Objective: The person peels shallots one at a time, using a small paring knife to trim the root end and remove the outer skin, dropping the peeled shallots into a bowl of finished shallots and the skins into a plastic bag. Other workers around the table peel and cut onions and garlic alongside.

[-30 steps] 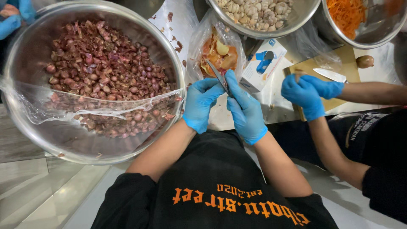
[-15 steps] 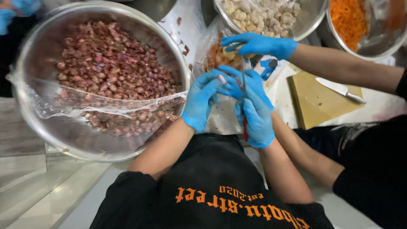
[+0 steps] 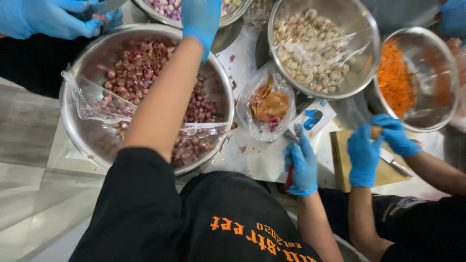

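Our left hand (image 3: 200, 19) reaches up over the shallot bowl (image 3: 77, 131) toward a farther bowl (image 3: 228, 17) of peeled shallots; we cannot tell whether its fingers are closed or loose. Our right hand (image 3: 302, 165) is clenched around a red-handled knife (image 3: 289, 177), just below a plastic bag (image 3: 268, 104) of peels. To the right, a co-worker's gloved hands (image 3: 376, 145) pinch a small brown piece over a wooden board (image 3: 342, 165), near the carrot bowl (image 3: 444, 97).
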